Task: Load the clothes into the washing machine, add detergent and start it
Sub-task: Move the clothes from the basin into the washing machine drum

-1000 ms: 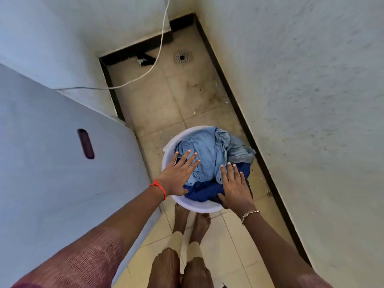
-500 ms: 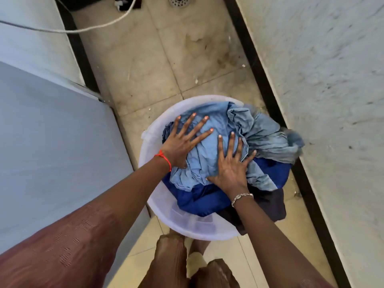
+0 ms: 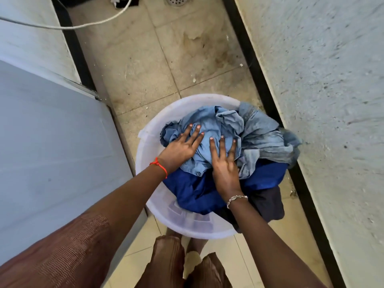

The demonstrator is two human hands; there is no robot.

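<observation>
A white round laundry basket stands on the tiled floor in front of my feet. It is heaped with clothes: a light blue shirt on top, a faded denim piece to the right, dark blue cloth and a black garment beneath. My left hand lies flat on the light blue shirt, fingers spread. My right hand rests beside it on the same shirt, fingers apart. Neither hand has closed on the cloth. The washing machine's pale side fills the left.
A white wall with a black skirting strip runs close along the right of the basket. A white cable hangs across the top left. A floor drain sits at the top edge. Stained tiles stretch beyond the basket.
My head has dropped closer to the basket. Both hands moved from its near rim up onto the light blue shirt and have drawn nearer together.
</observation>
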